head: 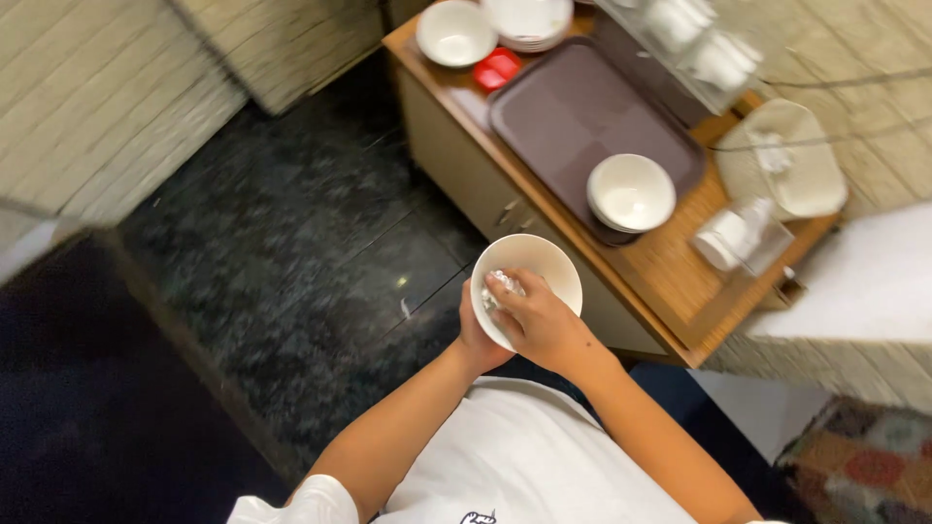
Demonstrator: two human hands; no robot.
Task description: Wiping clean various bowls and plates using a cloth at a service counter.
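White bowl (pixel 529 281) held up in front of wooden counter's (pixel 670 267) near edge. Left hand (pixel 476 335) cups bowl underneath; right hand (pixel 539 320) presses crumpled cloth (pixel 500 288) inside. Best: grip steady, rub round and round.

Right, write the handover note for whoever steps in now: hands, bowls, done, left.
Left hand: holds the white bowl from below, over the floor by the cabinet.
Right hand: inside that bowl, pressing a crumpled white wipe to its wall.
Another bowl sits on the brown tray; more bowls stand at the far end.
Done: cannot tell.
Left: the held bowl is not yet set down.
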